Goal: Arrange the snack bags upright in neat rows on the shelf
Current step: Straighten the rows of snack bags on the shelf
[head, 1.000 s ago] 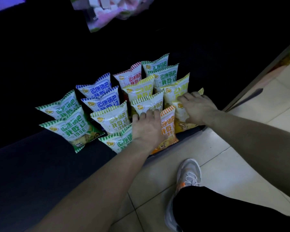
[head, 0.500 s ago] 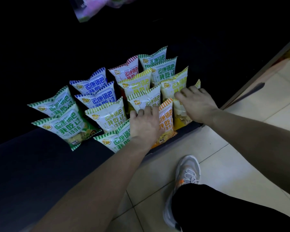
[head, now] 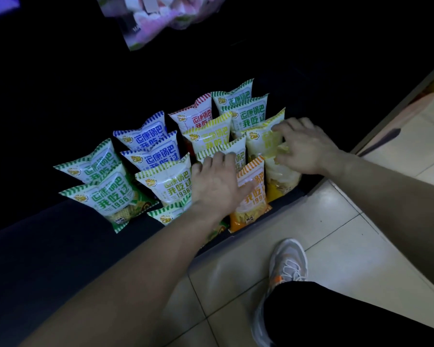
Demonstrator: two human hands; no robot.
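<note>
Green, blue, red and yellow snack bags (head: 156, 159) stand in rough rows on the dark shelf (head: 48, 251), so most of the job looks done. The left hand (head: 216, 184) presses flat on the near middle bags, thumb across the orange bag (head: 251, 204). The right hand (head: 308, 149) clasps the yellow bag (head: 263, 141) in the right row, which still leans.

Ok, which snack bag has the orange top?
The orange-striped foil snack bag at the dark shelf's front edge; the others are green, blue, yellow or red.

Pale tiled floor (head: 348, 246) in dim light; dark low shelf (head: 48, 259) alongside.
</note>
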